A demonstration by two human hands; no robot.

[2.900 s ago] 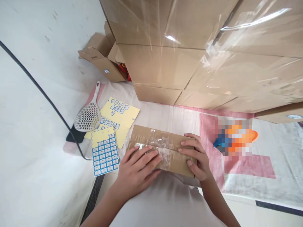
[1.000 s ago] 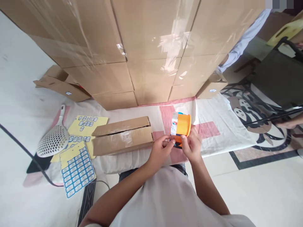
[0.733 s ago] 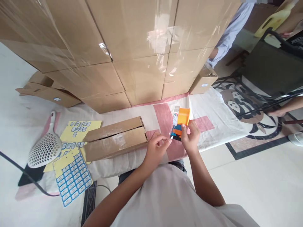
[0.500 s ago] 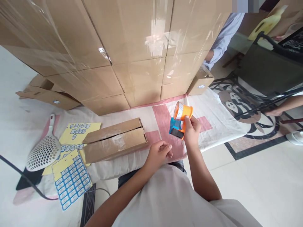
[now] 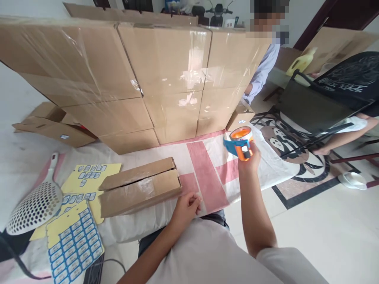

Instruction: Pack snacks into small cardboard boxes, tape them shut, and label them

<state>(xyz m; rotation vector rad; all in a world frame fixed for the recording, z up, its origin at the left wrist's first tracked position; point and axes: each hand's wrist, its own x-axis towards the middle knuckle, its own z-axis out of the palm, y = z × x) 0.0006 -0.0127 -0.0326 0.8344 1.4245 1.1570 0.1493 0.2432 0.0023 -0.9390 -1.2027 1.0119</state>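
My right hand grips an orange and blue tape dispenser with a roll of tape in it, raised above the right part of the table cover. Its fingers are partly hidden behind the dispenser. My left hand is loosely closed by the table's front edge, with nothing visible in it. Just left of that hand lies a long, narrow cardboard box, its top flaps almost meeting along a narrow gap. Clear tape shines on the flap nearer me.
Stacked, taped cardboard boxes stand along the back. At left are a small open carton, yellow sticker sheets and a white perforated ladle. Behind the stack's right end is a person's sleeve; another person sits on a chair at right.
My right hand has turned the tape dispenser and carried it to the right, away from my left hand. My left hand stays loosely closed near the box. The camera view has tilted upward.
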